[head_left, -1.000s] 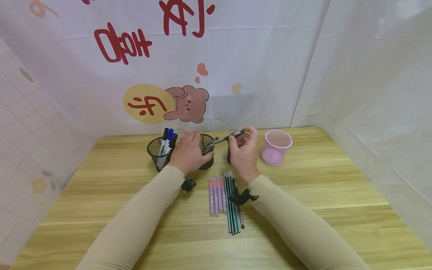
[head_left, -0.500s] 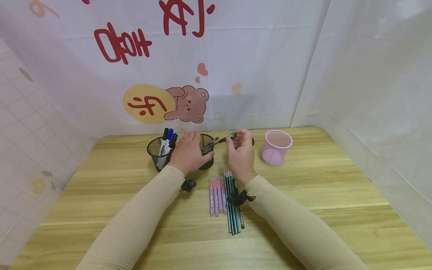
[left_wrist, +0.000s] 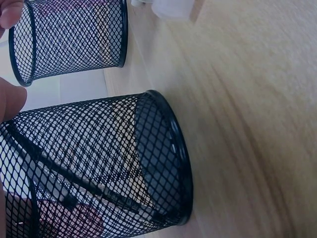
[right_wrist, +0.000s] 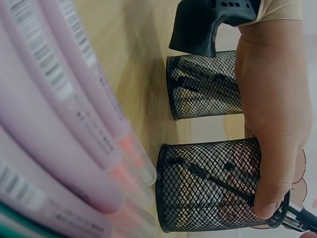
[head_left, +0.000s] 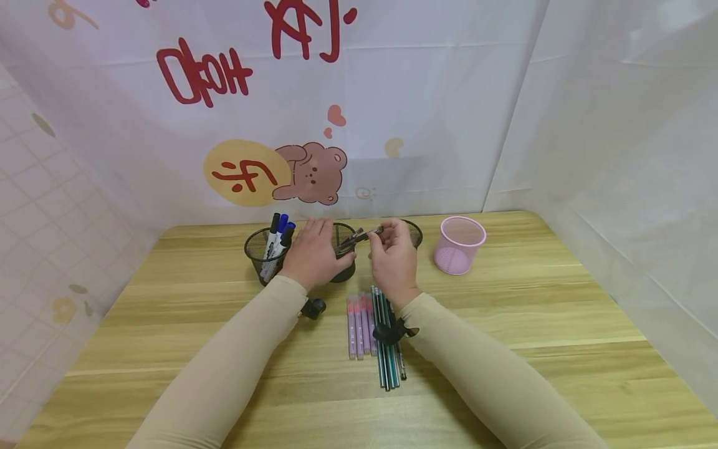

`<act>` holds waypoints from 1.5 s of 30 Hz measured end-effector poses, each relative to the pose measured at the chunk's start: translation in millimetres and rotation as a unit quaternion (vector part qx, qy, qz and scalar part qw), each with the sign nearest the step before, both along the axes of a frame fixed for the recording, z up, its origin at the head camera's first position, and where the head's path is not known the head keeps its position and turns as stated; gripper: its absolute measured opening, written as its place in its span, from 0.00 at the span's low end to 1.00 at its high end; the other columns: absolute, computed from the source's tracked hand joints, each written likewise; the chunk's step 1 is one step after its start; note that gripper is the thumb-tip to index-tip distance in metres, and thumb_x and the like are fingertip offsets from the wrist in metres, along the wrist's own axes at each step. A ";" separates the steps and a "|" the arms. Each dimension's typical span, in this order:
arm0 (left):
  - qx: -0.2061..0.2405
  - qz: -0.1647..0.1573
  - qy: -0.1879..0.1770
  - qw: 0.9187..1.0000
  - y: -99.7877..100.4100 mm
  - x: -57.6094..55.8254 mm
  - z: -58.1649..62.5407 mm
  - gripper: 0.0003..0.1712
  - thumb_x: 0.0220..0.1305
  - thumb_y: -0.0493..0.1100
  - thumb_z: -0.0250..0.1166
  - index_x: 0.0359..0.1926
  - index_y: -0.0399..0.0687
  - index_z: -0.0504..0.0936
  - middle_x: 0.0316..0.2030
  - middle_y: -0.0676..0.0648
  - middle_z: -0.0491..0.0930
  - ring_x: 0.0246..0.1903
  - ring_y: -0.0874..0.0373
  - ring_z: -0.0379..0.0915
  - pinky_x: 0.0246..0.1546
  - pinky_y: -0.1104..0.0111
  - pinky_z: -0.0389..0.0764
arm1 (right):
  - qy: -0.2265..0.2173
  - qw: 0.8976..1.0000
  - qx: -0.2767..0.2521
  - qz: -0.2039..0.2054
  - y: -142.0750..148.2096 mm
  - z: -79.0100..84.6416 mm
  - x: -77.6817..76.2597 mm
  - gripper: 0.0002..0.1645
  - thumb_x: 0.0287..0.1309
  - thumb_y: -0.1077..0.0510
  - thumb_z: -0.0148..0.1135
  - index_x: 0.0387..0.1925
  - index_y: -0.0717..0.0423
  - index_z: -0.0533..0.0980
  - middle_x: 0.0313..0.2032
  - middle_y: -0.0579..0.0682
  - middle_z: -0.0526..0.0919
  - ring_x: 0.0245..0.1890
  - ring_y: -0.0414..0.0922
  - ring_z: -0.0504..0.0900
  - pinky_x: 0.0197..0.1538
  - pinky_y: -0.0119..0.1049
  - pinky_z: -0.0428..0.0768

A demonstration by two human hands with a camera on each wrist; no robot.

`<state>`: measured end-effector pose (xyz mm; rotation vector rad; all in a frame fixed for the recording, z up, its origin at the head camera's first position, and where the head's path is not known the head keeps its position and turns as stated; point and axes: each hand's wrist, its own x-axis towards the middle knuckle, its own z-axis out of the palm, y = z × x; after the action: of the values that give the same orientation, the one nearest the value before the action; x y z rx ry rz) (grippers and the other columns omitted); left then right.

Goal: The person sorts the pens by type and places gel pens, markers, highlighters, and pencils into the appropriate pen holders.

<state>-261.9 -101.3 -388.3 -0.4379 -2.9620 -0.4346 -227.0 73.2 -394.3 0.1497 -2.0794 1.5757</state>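
Note:
In the head view my left hand [head_left: 316, 252] grips the rim of the middle black mesh pen holder [head_left: 343, 272], thumb in front. In the right wrist view, its thumb lies against the mesh. Black pens [left_wrist: 91, 186] lean inside that holder, visible through the mesh in the left wrist view. My right hand [head_left: 394, 262] pinches a slim dark pen [head_left: 371, 233] near its end, tilted, its other end at the mouth of the holder. Behind my right hand is another black mesh pen holder [head_left: 416, 232], mostly hidden.
A black mesh holder [head_left: 255, 249] with black- and blue-capped markers [head_left: 275, 243] stands left, a pink mesh holder [head_left: 457, 252] right. On the wooden table [head_left: 493, 312], lilac highlighters [head_left: 359, 327] and green pencils [head_left: 384, 349] lie in a row, a pen [head_left: 401, 365] beside them.
My right hand has moved left and slightly down, bringing the pen further into the middle holder and uncovering more of the holder behind it. My left hand stays in place.

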 end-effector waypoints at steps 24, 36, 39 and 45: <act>-0.002 -0.002 0.011 1.000 -0.6 0.7 1.7 0.55 0.66 0.71 0.63 0.77 0.36 0.63 0.77 0.35 0.65 0.81 0.36 0.52 0.82 0.48 0.55 | -0.039 0.996 0.085 0.009 -3.8 0.9 -0.9 0.16 0.74 0.59 0.63 0.58 0.59 0.80 0.43 0.57 0.92 0.26 0.47 0.89 0.20 0.31 0.76; -0.003 0.000 0.013 1.000 -0.1 -1.0 -0.1 0.54 0.67 0.71 0.62 0.77 0.36 0.63 0.77 0.35 0.65 0.81 0.36 0.52 0.82 0.48 0.55 | -0.053 0.992 0.110 0.025 -4.3 -3.2 3.3 0.12 0.73 0.58 0.64 0.54 0.54 0.83 0.43 0.54 0.92 0.26 0.44 0.88 0.23 0.30 0.79; -0.002 0.000 0.013 1.000 -0.2 -1.0 -0.1 0.54 0.67 0.71 0.62 0.77 0.36 0.63 0.76 0.35 0.65 0.80 0.36 0.53 0.82 0.48 0.55 | -0.056 0.992 0.109 0.028 -4.0 -2.5 3.9 0.13 0.74 0.58 0.63 0.55 0.54 0.83 0.44 0.54 0.91 0.26 0.43 0.88 0.23 0.30 0.79; -0.002 -0.002 0.010 1.000 -1.1 -0.5 0.4 0.54 0.67 0.71 0.62 0.77 0.36 0.63 0.77 0.35 0.65 0.81 0.36 0.52 0.82 0.48 0.55 | -0.059 0.991 0.113 0.035 -1.6 1.8 6.7 0.14 0.73 0.58 0.63 0.56 0.54 0.83 0.43 0.54 0.91 0.24 0.41 0.85 0.22 0.30 0.76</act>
<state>-262.5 -102.4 -387.9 -0.4449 -2.9438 -0.4223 -220.3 71.5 -392.5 0.2160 -2.3673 1.4149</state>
